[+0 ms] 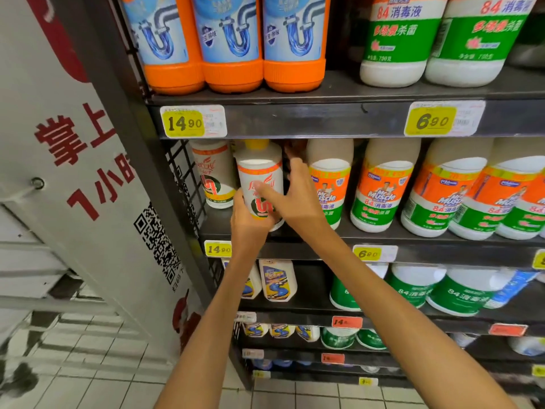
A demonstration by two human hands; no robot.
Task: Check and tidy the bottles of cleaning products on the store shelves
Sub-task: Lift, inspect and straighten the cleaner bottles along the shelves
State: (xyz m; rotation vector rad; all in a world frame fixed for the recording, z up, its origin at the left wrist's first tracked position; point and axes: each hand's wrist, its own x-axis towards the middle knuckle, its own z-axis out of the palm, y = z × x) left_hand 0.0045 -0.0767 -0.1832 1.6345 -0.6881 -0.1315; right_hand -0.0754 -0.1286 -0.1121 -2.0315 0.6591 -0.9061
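Both forearms reach up from me, left hand [246, 219] and right hand [290, 196] gripping the yellow-capped white bottle [259, 178] at the middle shelf [295, 234], so I judge it mid-tidy, next needing seating upright beside its twin [213, 172].

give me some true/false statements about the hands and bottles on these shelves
1. Both hands hold the yellow-capped bottle. True: the left hand grips its base and the right hand its side.
2. The orange bottles stand on the same shelf as the held bottle. False: they stand one shelf higher.
3. The tag under the orange bottles reads 14.90. True.
4. The Mr Muscle bottles stand left of the held bottle. False: they stand to its right.
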